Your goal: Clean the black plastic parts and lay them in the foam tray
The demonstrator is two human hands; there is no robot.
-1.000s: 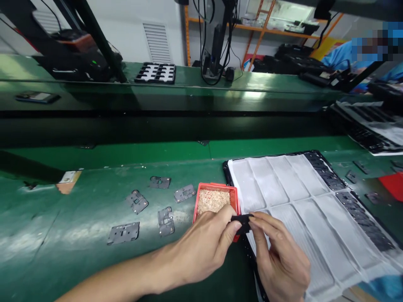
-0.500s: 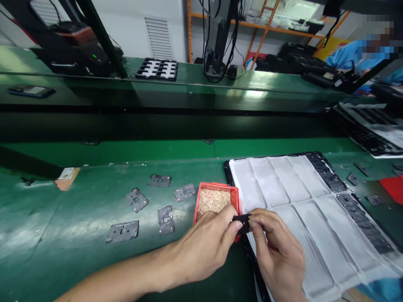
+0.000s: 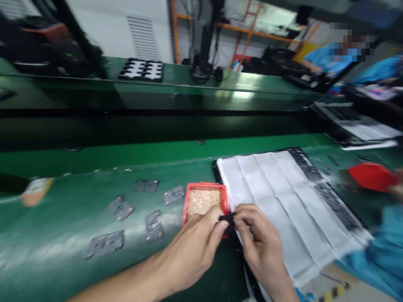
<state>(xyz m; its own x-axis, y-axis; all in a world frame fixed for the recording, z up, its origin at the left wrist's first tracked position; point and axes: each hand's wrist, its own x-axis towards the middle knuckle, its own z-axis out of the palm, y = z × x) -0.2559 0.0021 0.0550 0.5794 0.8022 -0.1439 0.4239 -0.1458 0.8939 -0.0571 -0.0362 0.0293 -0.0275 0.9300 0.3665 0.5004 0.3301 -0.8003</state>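
Observation:
Between my two hands is a small black plastic part (image 3: pixel 229 222), held just in front of a red bin (image 3: pixel 185 209). My left hand (image 3: pixel 197 241) pinches its left side between thumb and fingers. The fingertips of my right hand (image 3: pixel 260 241) are closed at the part's right edge; whether they also hold something small is hidden. Tan, crumb-like small pieces (image 3: pixel 203 200) fill the bin. Left of it, several flat dark grey plastic plates lie spread on the green bench, among them a larger plate (image 3: pixel 105 244) and a smaller plate (image 3: pixel 154 225).
A black tray (image 3: pixel 217 172) covered by a white, pocketed sheet (image 3: pixel 283 201) lies to the right. Beyond it a co-worker's sleeve (image 3: pixel 374 251) and a red container (image 3: pixel 371 176) are at the bench. A raised shelf (image 3: pixel 176 90) runs across the back, with a black-and-white tray (image 3: pixel 141 69) on it.
The view has swung right, so the bench things appear further left. A co-worker's arm and the red container now show more at the right. My hands keep the same hold on the black part.

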